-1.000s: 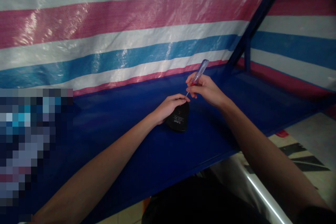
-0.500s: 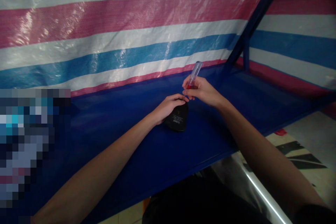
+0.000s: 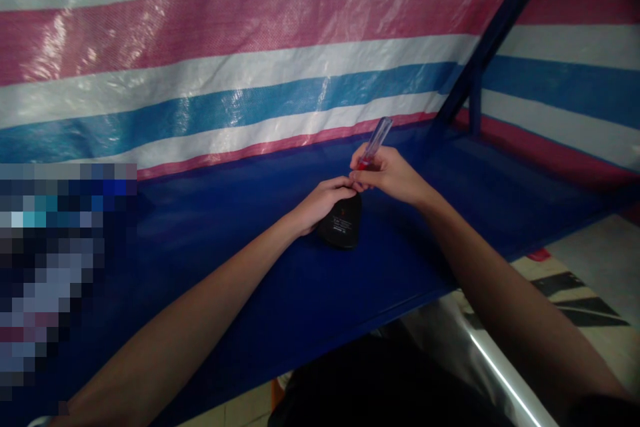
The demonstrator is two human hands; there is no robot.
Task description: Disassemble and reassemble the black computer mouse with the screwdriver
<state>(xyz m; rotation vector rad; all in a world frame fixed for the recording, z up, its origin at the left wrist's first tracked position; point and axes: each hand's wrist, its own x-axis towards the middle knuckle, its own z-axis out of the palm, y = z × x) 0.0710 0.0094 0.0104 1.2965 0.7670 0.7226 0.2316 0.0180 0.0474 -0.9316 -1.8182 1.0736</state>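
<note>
A black computer mouse [image 3: 343, 227] lies on the blue tabletop [image 3: 240, 300], its printed underside facing up. My left hand [image 3: 327, 199] grips its far end and left side, fingers laid over the edge. A screwdriver [image 3: 379, 137] with a clear handle and a red part tilts up to the right. Its handle is closed in the fingers of my right hand [image 3: 384, 172]. Both hands' fingertips meet at the far end of the mouse; the tool's tip is hidden there.
Striped plastic sheeting [image 3: 225, 27] hangs behind the table, and a dark blue frame post [image 3: 493, 43] slants at the right. A blurred-out patch [image 3: 50, 267] covers the left side. Below the table's front edge, patterned flooring [image 3: 570, 293] shows at the right.
The view has shifted slightly. The screwdriver's handle leans a little further to the right, with my right hand still around it. My left hand keeps its hold on the mouse.
</note>
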